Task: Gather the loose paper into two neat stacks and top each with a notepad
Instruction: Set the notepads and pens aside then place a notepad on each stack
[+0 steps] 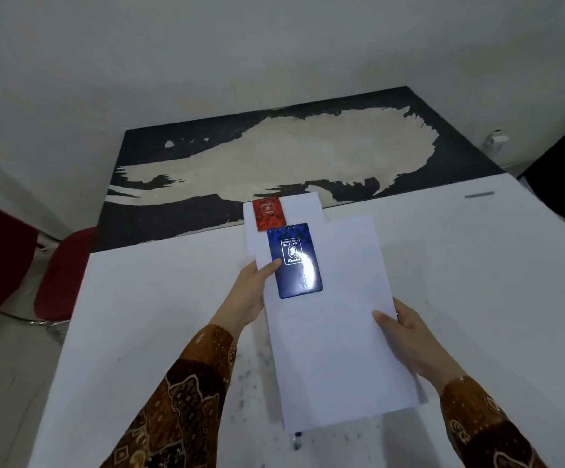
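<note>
Both your batik-sleeved arms reach forward, your left hand [250,292] gripping with its thumb laid on top and your right hand [406,336] gripping likewise, thumb pointing inward.

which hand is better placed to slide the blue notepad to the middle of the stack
Left, probably. The left hand already has its thumb on the blue notepad at the paper stack's left edge. The right hand grips the opposite edge, away from the notepad.
</note>
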{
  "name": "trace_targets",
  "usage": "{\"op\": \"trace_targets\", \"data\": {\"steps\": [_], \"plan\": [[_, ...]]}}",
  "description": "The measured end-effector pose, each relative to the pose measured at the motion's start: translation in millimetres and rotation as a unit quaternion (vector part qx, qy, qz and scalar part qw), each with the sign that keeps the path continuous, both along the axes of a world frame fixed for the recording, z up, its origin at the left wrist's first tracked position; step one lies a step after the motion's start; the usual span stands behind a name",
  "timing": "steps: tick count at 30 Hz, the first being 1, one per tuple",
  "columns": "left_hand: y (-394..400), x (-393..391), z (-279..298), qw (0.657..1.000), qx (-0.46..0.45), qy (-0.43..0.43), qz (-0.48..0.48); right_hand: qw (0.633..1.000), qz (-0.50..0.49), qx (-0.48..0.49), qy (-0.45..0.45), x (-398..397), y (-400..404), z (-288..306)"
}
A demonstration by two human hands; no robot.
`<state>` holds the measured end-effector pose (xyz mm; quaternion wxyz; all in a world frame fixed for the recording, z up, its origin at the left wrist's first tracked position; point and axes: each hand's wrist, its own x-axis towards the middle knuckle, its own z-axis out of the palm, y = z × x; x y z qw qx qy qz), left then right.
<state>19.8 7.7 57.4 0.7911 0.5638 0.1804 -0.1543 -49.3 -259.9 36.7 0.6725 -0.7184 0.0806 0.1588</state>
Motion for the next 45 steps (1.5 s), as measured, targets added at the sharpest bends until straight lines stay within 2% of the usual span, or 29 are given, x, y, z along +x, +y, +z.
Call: {"op": "trace_targets", "data": {"steps": [8,18,20,23,28,32,36,40,42,45], "plan": [[-99,78,-9,0.999,0.008,0.031,0.025,0.998,-0.021,-0.052,0.007,87,-88,-2],[-159,182,-47,0.986,0.159,0.045,0.028,0.988,-0.046,-0.144,0.009,200,-131,-41],[-163,198,-56,0.974,0.219,0.042,0.038,0.986,-0.048,-0.158,0.003,217,-133,-51],[-167,220,-73,0.939,0.343,0.029,0.016,0.981,-0.050,-0.188,-0.007,239,-134,-65],[-179,241,-86,0.891,0.454,0.006,-0.008,0.957,-0.055,-0.280,-0.052,256,-129,-77],[-184,250,-91,0.890,0.455,0.006,0.021,0.940,-0.095,-0.320,-0.077,265,-124,-84],[-187,243,-87,0.882,0.472,-0.003,0.018,0.941,-0.119,-0.316,-0.025,266,-120,-88],[-186,216,-71,0.885,0.465,-0.038,0.001,0.886,-0.080,-0.457,-0.018,254,-114,-87],[-178,190,-59,0.887,0.455,-0.073,0.011,0.878,-0.094,-0.467,-0.051,238,-106,-83],[-156,140,-45,0.891,0.434,-0.125,0.041,0.902,-0.091,-0.399,-0.136,203,-84,-74]]}}
